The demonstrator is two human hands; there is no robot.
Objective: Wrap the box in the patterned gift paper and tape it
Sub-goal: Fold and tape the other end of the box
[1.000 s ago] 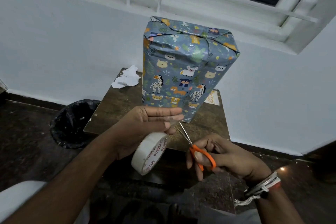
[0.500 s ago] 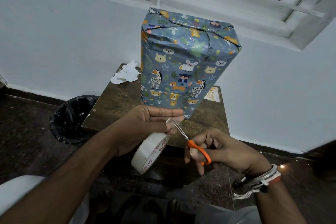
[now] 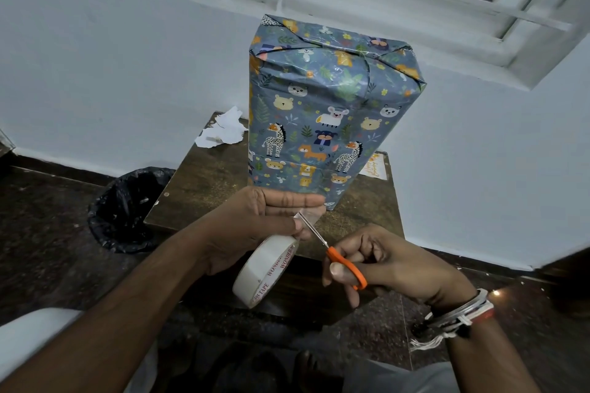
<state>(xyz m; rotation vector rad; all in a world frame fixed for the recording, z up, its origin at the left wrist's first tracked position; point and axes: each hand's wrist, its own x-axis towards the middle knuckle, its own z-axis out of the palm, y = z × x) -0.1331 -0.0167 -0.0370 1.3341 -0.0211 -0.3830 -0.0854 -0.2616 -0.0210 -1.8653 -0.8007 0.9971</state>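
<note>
Likely the weak spot is the clear tape strip (image 3: 309,216) itself. The scissors (image 3: 346,266) lay their blades against it right beside the fingers of the left hand (image 3: 255,226), so a crooked cut could nick skin or leave a ragged piece. Once freed, the sticky strip may curl onto itself. The tape roll (image 3: 265,271) hanging under that hand could swing or drop as the strip parts.

The left hand pinches the strip's end between thumb and nearly straight fingers. The right hand (image 3: 386,265) has thumb and fingers curled through the orange handles, and the blades look almost closed. The gift-wrapped box (image 3: 325,124) stands upright on the wooden tabletop (image 3: 198,188), just beyond both hands and touched by neither. Its top folds look creased.
</note>
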